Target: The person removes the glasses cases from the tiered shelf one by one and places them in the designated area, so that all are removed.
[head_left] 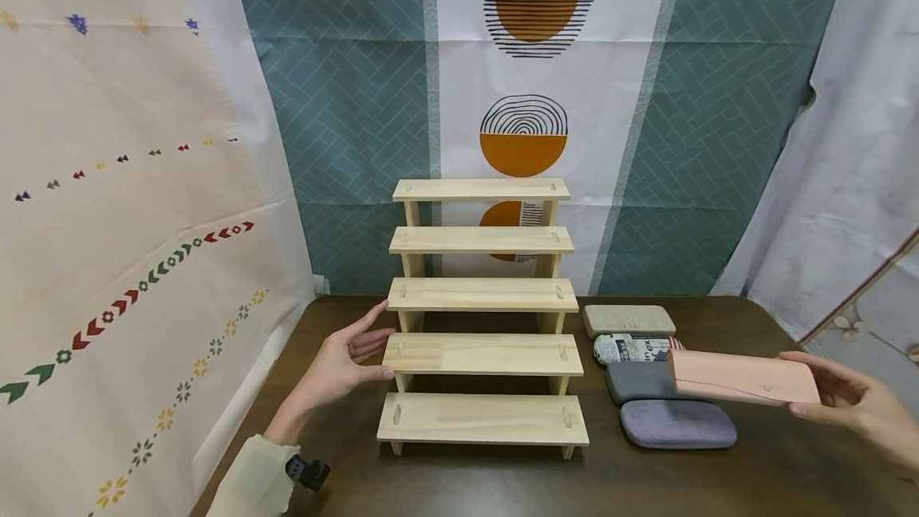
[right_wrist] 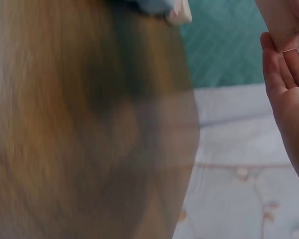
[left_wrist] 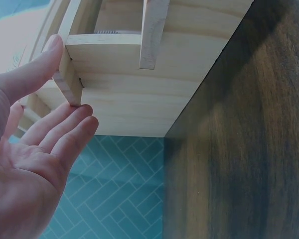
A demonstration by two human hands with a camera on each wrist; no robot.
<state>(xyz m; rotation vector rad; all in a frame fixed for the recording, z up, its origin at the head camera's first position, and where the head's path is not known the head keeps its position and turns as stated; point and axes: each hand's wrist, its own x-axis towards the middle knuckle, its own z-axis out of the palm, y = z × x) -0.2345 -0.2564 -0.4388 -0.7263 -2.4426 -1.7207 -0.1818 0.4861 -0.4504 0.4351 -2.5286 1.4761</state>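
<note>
A pale wooden step shelf [head_left: 483,353] with several tiers stands on the brown table. At its left side, my left hand [head_left: 350,357] grips the end of a lower tier, thumb at the front corner and fingers farther back. The left wrist view shows that thumb and those fingers on either side of the tier's end [left_wrist: 70,82]. My right hand [head_left: 850,397] pinches the right end of a pink glasses case [head_left: 743,377], held level over the table's right side. Only a corner of the pink case [right_wrist: 284,22] shows in the right wrist view.
Right of the shelf lie a beige case [head_left: 628,317], a newsprint-patterned case [head_left: 632,348], a dark grey case [head_left: 639,381] partly behind the pink one, and a purple-grey case [head_left: 678,424]. Patterned cloths [head_left: 345,102] hang behind and at both sides of the table [head_left: 474,489].
</note>
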